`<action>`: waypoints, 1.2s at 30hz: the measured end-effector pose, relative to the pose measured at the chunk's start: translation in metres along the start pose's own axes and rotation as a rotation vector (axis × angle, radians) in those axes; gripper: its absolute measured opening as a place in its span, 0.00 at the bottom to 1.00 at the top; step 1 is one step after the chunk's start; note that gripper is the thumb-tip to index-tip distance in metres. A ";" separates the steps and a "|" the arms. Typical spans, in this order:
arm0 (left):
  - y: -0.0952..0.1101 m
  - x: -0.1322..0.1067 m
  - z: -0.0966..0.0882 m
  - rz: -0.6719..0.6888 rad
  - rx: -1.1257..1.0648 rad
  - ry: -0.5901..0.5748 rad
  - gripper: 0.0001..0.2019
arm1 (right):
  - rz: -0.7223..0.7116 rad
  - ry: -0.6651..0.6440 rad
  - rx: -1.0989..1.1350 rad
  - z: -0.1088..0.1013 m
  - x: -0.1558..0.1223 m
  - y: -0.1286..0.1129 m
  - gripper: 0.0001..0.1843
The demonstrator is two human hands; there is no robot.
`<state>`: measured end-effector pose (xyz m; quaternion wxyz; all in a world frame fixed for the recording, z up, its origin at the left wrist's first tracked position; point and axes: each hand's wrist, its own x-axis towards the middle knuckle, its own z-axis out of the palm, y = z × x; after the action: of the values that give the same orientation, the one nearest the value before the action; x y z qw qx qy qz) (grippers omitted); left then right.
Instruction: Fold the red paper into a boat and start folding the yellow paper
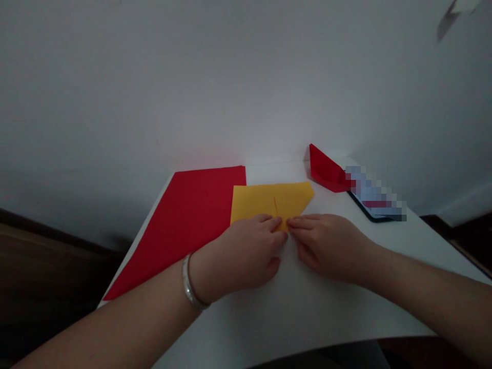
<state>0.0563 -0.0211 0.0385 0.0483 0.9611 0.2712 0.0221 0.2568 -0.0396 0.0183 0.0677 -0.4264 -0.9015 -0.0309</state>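
A folded sheet of yellow paper (261, 199) lies on the white table, with a short crease line near its middle and slanted corners on its right side. My left hand (253, 251) rests over its near left part, fingers bent and pressing the near edge. From the right, my right hand (326, 246) pinches the same near edge, its fingertips almost touching those of the left. Both hands cover the near corners of the yellow paper, so the fold under the fingers is hidden.
Red paper (184, 215) lies flat on the left of the white table (269, 318). At the back right stands a folded red paper piece (326, 169), touching a phone (372, 197) with a blurred screen. A pale wall (230, 92) rises behind the table.
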 end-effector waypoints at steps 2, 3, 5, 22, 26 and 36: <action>-0.001 0.000 0.000 -0.017 -0.034 -0.009 0.14 | -0.034 -0.029 0.075 -0.005 -0.002 -0.003 0.18; -0.001 0.000 0.000 -0.023 -0.047 -0.014 0.13 | -0.044 -0.045 0.100 -0.007 -0.002 -0.003 0.19; -0.002 0.001 0.001 -0.017 -0.041 -0.008 0.11 | -0.051 -0.066 0.140 -0.009 -0.002 0.001 0.17; -0.007 0.005 0.021 -0.159 0.188 0.146 0.19 | 0.015 0.083 0.005 0.016 0.008 0.034 0.23; -0.001 0.005 0.016 -0.124 0.252 0.101 0.13 | -0.023 0.105 -0.017 0.013 0.008 0.032 0.22; 0.007 -0.005 -0.005 0.082 0.537 0.230 0.09 | -0.004 0.188 0.018 0.009 0.008 0.030 0.15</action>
<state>0.0556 -0.0291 0.0439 -0.2398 0.9408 0.2318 0.0602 0.2740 -0.0129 0.0102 0.1557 -0.4192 -0.8923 -0.0629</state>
